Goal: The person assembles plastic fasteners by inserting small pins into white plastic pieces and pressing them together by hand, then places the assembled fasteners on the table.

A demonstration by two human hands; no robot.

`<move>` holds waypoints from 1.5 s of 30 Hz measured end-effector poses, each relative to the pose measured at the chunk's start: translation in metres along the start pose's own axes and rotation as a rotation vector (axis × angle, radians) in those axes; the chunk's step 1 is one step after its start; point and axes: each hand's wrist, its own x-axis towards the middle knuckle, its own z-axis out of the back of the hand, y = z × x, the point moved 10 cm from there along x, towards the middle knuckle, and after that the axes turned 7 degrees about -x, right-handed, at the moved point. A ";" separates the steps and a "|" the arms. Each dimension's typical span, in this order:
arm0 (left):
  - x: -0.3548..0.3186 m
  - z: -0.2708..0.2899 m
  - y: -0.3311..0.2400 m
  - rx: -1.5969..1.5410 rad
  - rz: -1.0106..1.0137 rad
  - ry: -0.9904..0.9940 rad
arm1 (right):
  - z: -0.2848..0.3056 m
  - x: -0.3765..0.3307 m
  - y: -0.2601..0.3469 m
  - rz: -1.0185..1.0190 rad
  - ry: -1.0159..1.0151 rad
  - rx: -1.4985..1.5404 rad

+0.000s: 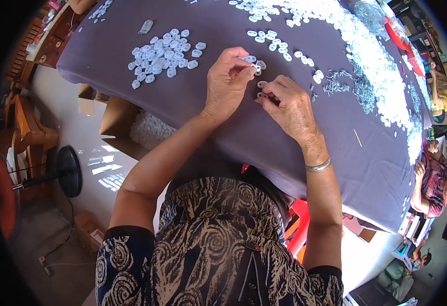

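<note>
My left hand [227, 79] is closed in a pinch over the purple-grey cloth, with a small white oval plastic piece [255, 68] at its fingertips. More white ovals lie right behind and under those fingers, partly covered. To the right, my right hand [290, 104] has thumb and forefinger pressed together on another white two-holed oval [260, 95]. One more oval [262, 84] shows just above that thumb, against the fingers. A heap of similar ovals [164, 55] lies left of my left hand.
Small metal screws [335, 84] lie right of my right hand, beside a long bank of white pieces [381, 71]. A thin wooden stick [357, 137] rests on the cloth. An open cardboard box [124, 120] with white pieces stands below the table edge. Other people sit at far right.
</note>
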 end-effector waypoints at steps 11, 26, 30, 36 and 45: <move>0.000 0.001 0.002 -0.022 0.010 0.003 | 0.004 -0.001 -0.002 -0.034 -0.034 0.055; -0.005 -0.007 0.003 -0.069 0.022 0.019 | 0.019 -0.004 -0.035 -0.188 -0.127 0.032; -0.013 -0.017 0.006 -0.096 0.063 0.062 | 0.023 -0.006 -0.041 -0.209 -0.095 0.013; -0.020 -0.025 0.008 -0.135 0.094 0.099 | 0.019 -0.009 -0.054 -0.328 -0.108 0.168; -0.028 -0.039 0.011 -0.126 0.137 0.166 | 0.009 -0.014 -0.071 -0.498 -0.202 0.785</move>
